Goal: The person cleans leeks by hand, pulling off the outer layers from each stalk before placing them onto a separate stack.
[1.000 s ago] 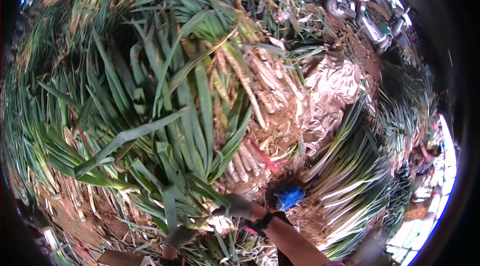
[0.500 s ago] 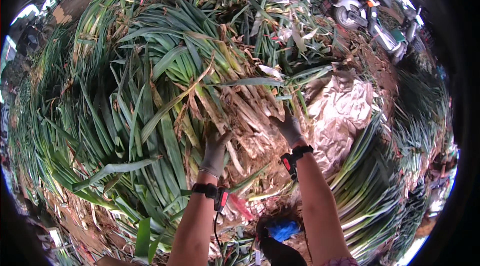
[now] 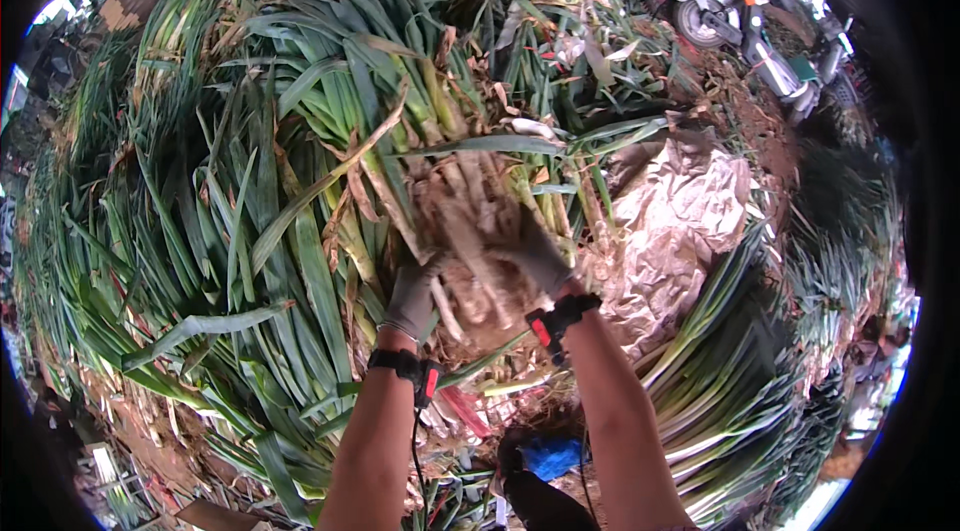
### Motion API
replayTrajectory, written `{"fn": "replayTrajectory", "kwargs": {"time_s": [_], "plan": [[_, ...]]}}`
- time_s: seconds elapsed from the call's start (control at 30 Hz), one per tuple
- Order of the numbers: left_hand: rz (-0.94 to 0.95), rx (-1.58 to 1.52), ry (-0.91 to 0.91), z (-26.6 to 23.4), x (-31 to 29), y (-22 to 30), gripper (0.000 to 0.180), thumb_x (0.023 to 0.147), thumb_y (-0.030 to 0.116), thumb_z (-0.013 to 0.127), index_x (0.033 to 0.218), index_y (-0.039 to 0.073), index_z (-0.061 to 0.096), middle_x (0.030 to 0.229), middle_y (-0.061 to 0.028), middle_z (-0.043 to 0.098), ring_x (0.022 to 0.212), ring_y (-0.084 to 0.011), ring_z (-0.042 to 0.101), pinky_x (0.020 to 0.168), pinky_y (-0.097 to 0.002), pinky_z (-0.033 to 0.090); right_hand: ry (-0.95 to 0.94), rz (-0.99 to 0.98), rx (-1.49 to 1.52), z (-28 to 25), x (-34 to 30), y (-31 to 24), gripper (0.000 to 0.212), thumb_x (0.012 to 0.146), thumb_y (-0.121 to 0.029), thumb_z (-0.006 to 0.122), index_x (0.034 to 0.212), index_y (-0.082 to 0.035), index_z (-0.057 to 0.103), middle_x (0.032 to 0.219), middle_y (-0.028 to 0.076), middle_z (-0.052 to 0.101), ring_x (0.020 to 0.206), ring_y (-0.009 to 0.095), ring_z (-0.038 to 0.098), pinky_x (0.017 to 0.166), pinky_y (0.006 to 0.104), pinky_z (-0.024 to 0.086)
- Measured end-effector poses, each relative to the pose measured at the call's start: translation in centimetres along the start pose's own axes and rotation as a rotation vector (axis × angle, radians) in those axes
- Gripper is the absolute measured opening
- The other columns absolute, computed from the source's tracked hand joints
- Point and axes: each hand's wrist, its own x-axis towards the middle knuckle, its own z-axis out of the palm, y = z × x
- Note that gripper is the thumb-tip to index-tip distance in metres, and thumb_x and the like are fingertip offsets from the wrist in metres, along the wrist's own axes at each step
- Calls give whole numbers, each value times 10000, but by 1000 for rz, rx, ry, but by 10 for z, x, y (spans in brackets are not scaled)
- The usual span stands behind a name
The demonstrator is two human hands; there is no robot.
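A thick bundle of leeks (image 3: 470,216) lies in front of me, its pale, soil-stained stalks pointing toward me and green leaves fanning away. My left hand (image 3: 410,296), in a grey glove, presses against the left side of the stalks, fingers curled round them. On the right side, my gloved right hand (image 3: 533,256) grips the same bundle, its fingers partly hidden and blurred. The stalks between both hands are smeared by motion. One long green leaf (image 3: 490,144) lies across the bundle.
A large heap of leeks (image 3: 200,231) spreads left and beyond. Crumpled pale sheeting (image 3: 680,221) lies to the right, with cleaner leeks (image 3: 715,391) near it. A scooter (image 3: 765,56) stands at the far right. Something blue (image 3: 553,457) is beside my leg.
My right hand has moved left and come closer to the left hand, squeezing the leek stalks together. The left hand has shifted slightly left. The stalks now blur with motion.
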Motion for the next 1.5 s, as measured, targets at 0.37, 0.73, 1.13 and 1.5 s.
{"fn": "replayTrajectory", "kwargs": {"time_s": [0.37,0.73,1.13,1.5], "plan": [[270,153,-78,-97,-110,97,381,754,28,641,1133,22,601,1094,-74,651,981,-201,634,848,-324,505,0,229,-74,148,-134,-108,928,806,-250,689,1447,8,69,892,215,664,674,282,668,536,344,569],[-133,-102,156,-94,-133,84,304,709,84,734,994,15,655,856,-23,679,775,-128,634,722,-274,494,-135,-52,-830,75,-92,-4,481,870,-308,638,1291,-96,541,1028,128,681,841,241,664,771,370,537],[-260,-125,203,-106,-128,34,555,718,40,726,1226,16,502,938,-61,660,831,-164,650,752,-305,532,407,348,-948,-23,-61,48,465,872,-432,549,1175,-88,622,1040,182,676,935,354,649,789,435,501],[189,109,-24,-99,-123,36,251,781,48,653,1027,91,686,1042,-71,669,1000,-205,621,914,-319,480,-8,18,410,116,-67,-11,368,961,-252,572,1248,-40,482,1072,25,617,944,123,595,767,253,497]]}}
